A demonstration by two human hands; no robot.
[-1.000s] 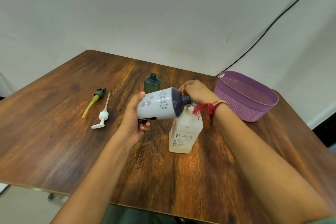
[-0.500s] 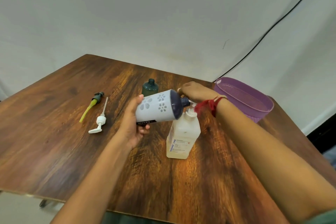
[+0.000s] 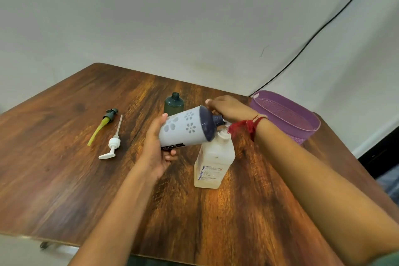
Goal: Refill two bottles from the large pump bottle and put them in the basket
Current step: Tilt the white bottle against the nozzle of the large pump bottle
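Flower bottle (image 3: 183, 128) is up off the table (image 3: 64, 168), near the middle. We hold it tipped on its side so its open dark neck points to 3 o'clock, right at the spout of the large pump bottle (image 3: 213, 160). That way the soap can squirt in.

Our left hand (image 3: 156, 153) is wrapped round the bottom end, thumb on top and fingers curled under, so the neck stays lined up.

Our right hand (image 3: 228, 108) sits on top of the pump head. We think it is there to push down. Its fingers are partly hidden behind the flower bottle, so we cannot tell if they curl round the pump or just press flat.

The large pump bottle stands upright on the table, just under the flower bottle's neck.

A green bottle (image 3: 173, 106) stands open at 12 o'clock, and we think it waits for its turn.

Two pump tops lie flat at 9 o'clock: a white pump top (image 3: 112, 147) and a green and yellow pump top (image 3: 105, 121). They are off so the bottles can be filled.

The basket (image 3: 306, 134) sits at 2 o'clock, close to our right arm, with no bottle in it yet.
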